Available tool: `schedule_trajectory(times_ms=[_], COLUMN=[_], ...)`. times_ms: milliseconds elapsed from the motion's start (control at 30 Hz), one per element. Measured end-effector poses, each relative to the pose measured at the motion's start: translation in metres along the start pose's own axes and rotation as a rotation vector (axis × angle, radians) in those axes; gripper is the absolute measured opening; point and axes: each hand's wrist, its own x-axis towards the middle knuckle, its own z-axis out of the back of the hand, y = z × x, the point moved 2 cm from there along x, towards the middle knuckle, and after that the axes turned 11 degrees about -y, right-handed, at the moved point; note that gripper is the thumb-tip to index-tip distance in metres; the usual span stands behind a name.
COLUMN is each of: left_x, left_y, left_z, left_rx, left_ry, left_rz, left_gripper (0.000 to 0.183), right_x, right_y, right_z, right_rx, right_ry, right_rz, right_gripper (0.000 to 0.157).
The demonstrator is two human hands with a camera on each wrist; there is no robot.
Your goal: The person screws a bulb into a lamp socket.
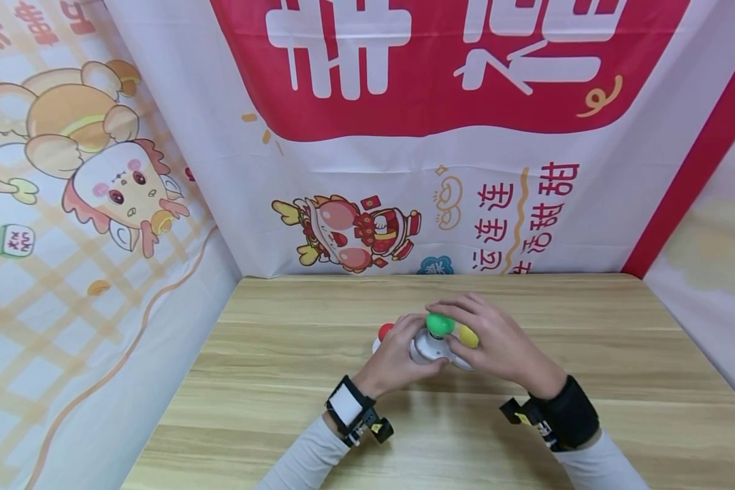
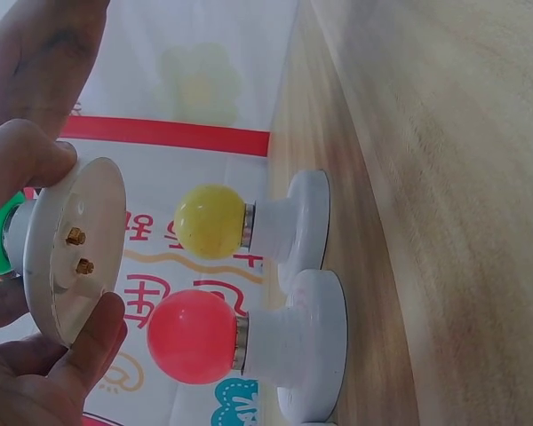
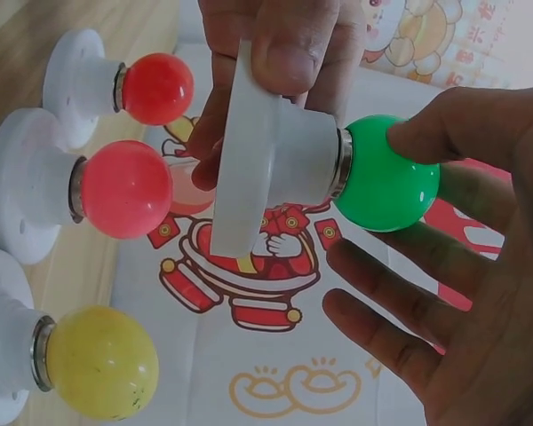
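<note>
My left hand [image 1: 398, 361] grips the rim of a white lamp holder [image 3: 306, 151], which is raised above the table and tilted in the wrist views. A green bulb [image 3: 393, 173] sits in that holder's metal collar. Around the green bulb my right hand [image 1: 493, 340] has its thumb and fingers, pinching it; some fingers are spread in the right wrist view. Two brass screws [image 2: 80, 253] show on the holder's hollow underside in the left wrist view.
On the wooden table [image 1: 269, 395] stand white holders bearing a yellow bulb [image 2: 209, 222], a pinkish-red bulb [image 2: 191, 337] and a red bulb [image 3: 158, 89], close by the hands. Printed cloth [image 1: 343, 163] hangs behind the table and along its sides.
</note>
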Motion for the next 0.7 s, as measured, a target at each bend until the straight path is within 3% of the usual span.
schedule_trajectory(times_ms=[367, 700], left_x=[-0.0011, -0.0022], left_y=[-0.0017, -0.0026], left_z=[-0.0006, -0.0017], left_rx=[0.013, 0.023], left_ry=[-0.011, 0.000], left_rz=[-0.025, -0.004], left_gripper=[0.065, 0.063], right_x=[0.0010, 0.0004], right_y=[0.0013, -0.0010], right_z=[-0.0013, -0.0045], right_rx=[-0.074, -0.112], right_ry=[-0.041, -0.066], right_rz=[-0.025, -0.033], right_gripper=[0.051, 0.052])
